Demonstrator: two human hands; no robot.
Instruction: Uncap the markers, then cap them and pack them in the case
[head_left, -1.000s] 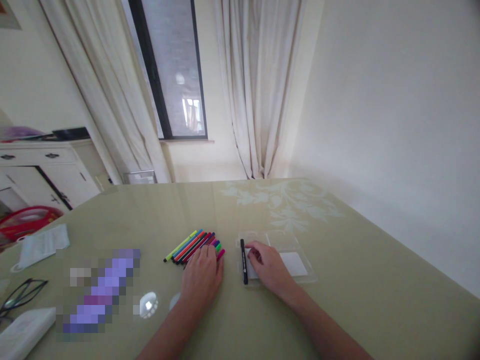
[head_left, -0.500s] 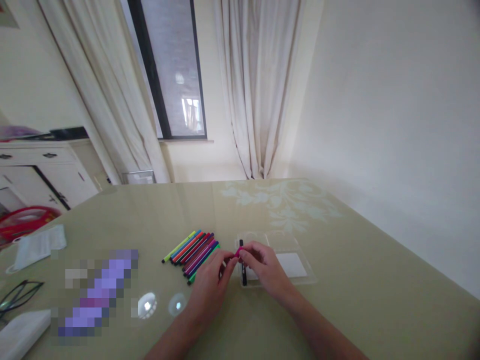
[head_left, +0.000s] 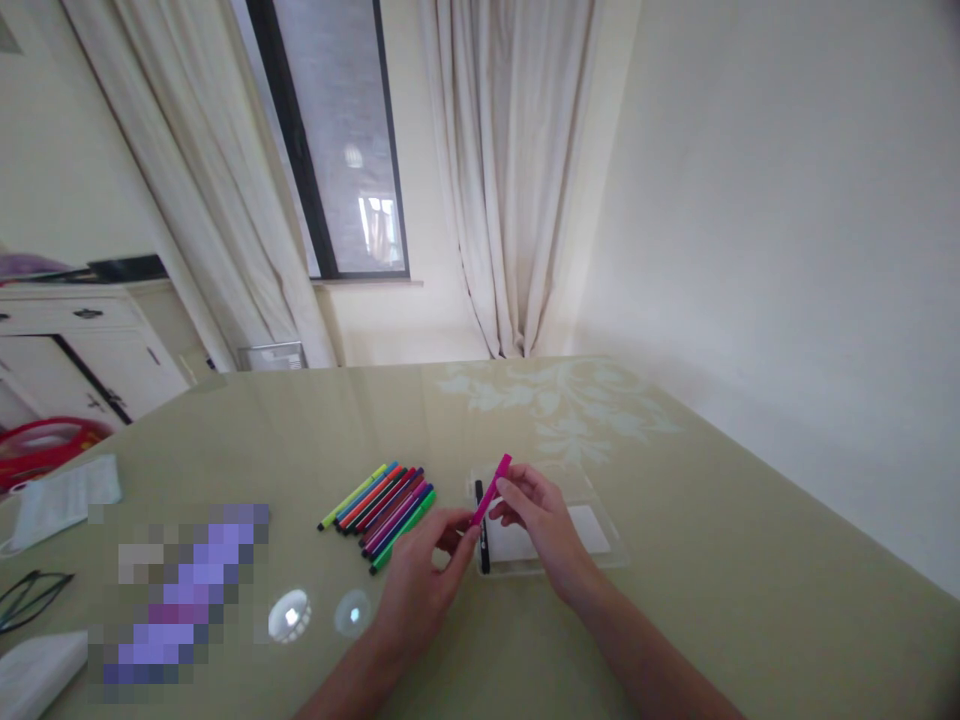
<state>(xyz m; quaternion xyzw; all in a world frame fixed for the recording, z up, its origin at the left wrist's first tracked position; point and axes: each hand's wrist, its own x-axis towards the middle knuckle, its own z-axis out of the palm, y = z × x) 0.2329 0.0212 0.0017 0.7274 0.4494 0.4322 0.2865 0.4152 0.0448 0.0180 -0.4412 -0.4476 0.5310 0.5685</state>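
Note:
A pink marker point(head_left: 492, 490) slants up to the right between my two hands. My left hand point(head_left: 424, 570) pinches its lower end between thumb and fingers. Against its upper part press the thumb and fingers of my right hand point(head_left: 546, 525). Under the hands lies a clear plastic case point(head_left: 616, 540) with a white card point(head_left: 591, 528) in it. A black marker point(head_left: 482, 548) lies upright along the case's left side. To the left, several coloured markers point(head_left: 384, 507) are lined up side by side at a slant, a green one nearest my left hand.
At the left are a blurred-out purple object point(head_left: 191, 590), a face mask point(head_left: 67, 498), dark-framed glasses point(head_left: 34, 600) and a white object point(head_left: 41, 670). Two round light reflections show on the glossy table point(head_left: 720, 600). A wall point(head_left: 787, 250) borders the table's right side.
The pink marker, mostly covered by my fingers before, now shows along its length, tilted upward. My right hand has shifted slightly right and its fingers have loosened. The view has moved a little.

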